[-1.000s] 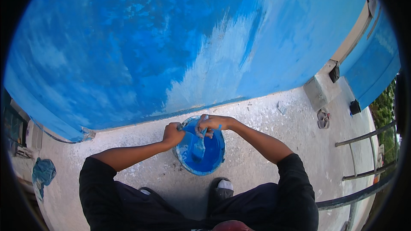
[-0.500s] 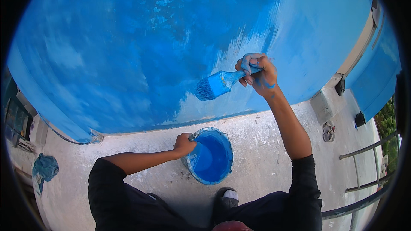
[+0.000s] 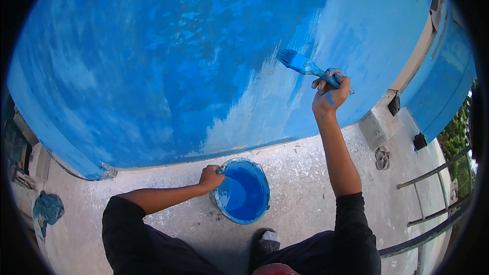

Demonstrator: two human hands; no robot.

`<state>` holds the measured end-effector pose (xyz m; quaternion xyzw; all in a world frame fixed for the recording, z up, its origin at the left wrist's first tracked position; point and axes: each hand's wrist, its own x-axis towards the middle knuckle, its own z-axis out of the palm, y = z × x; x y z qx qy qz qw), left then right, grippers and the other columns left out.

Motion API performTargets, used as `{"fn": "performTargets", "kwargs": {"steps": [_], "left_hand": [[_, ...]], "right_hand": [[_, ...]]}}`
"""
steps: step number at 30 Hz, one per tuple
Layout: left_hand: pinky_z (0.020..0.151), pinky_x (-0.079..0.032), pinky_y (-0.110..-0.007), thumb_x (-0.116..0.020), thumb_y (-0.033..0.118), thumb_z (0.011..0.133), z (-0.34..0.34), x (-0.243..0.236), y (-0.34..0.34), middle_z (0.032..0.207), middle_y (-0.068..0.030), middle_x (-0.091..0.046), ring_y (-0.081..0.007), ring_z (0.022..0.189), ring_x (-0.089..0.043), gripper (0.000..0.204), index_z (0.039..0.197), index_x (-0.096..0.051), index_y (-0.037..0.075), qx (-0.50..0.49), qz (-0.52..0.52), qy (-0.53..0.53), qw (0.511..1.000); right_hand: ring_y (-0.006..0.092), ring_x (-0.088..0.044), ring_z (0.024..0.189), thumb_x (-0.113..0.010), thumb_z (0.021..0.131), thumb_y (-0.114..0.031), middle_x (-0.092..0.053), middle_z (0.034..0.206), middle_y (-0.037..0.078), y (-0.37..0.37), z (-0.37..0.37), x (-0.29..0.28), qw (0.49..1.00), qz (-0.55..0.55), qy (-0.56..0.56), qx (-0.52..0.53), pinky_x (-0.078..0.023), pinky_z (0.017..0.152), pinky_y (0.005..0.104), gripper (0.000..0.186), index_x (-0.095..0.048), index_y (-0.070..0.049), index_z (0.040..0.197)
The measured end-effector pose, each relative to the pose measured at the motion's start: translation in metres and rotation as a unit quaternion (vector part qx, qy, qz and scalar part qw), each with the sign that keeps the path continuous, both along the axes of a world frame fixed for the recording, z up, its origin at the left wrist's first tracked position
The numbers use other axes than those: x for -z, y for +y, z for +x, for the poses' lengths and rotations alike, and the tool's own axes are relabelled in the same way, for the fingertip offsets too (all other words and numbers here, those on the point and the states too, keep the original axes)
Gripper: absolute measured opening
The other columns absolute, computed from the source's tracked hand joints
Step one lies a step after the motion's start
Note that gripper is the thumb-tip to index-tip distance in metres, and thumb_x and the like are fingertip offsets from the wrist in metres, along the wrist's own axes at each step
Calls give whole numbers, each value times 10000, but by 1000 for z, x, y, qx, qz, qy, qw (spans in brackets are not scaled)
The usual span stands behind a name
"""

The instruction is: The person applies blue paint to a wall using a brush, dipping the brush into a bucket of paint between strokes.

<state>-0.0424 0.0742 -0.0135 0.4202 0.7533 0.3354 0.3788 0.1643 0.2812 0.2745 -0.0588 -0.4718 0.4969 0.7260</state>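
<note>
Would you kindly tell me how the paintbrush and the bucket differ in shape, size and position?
The paintbrush is slim and long, while the bucket is round and much bulkier. The paintbrush is raised before the wall in the right hand; the bucket is lower, with the left hand at its rim. Both carry blue paint.

Room is left above the floor [image 3: 298, 201] between the bucket [image 3: 254, 179] and the right forearm [image 3: 338, 153], while passage is blocked ahead by the wall [image 3: 168, 71] and far right by the railing [image 3: 433, 168].
</note>
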Motion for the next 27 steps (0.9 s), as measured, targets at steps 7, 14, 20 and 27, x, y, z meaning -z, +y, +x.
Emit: {"fn": "performTargets", "kwargs": {"steps": [7,14,20,27], "left_hand": [[534,-402,-424,-592,133,693,0,7,-4,570,-147,-534,-250,535,-541,169,630,-515,-4,8,38,34,999],[499,-393,-428,-568,96,705,6,-2,3,541,-131,-519,-220,495,-525,170,596,-478,2,27,37,30,998],[521,-410,-435,-580,106,699,9,-6,9,571,-160,-546,-245,529,-569,164,620,-501,-14,29,30,8,999],[512,-388,-419,-611,112,726,15,-3,14,531,-110,-504,-214,504,-522,188,627,-501,-2,33,54,58,996]], "right_hand": [[178,-472,483,-374,895,-199,-550,597,129,7,0,-2,988,45,27,147,-516,533,365,320,-564,41,801],[147,-498,490,-404,923,-163,-530,598,85,9,-2,103,980,-52,-117,155,-459,444,290,265,-577,21,843],[103,-440,454,-429,910,-156,-473,537,41,-4,9,172,956,-186,-192,120,-357,427,266,251,-582,-1,784],[113,-419,455,-449,906,-197,-461,528,51,13,-8,101,967,-193,-90,138,-331,431,271,274,-571,8,769]]}}
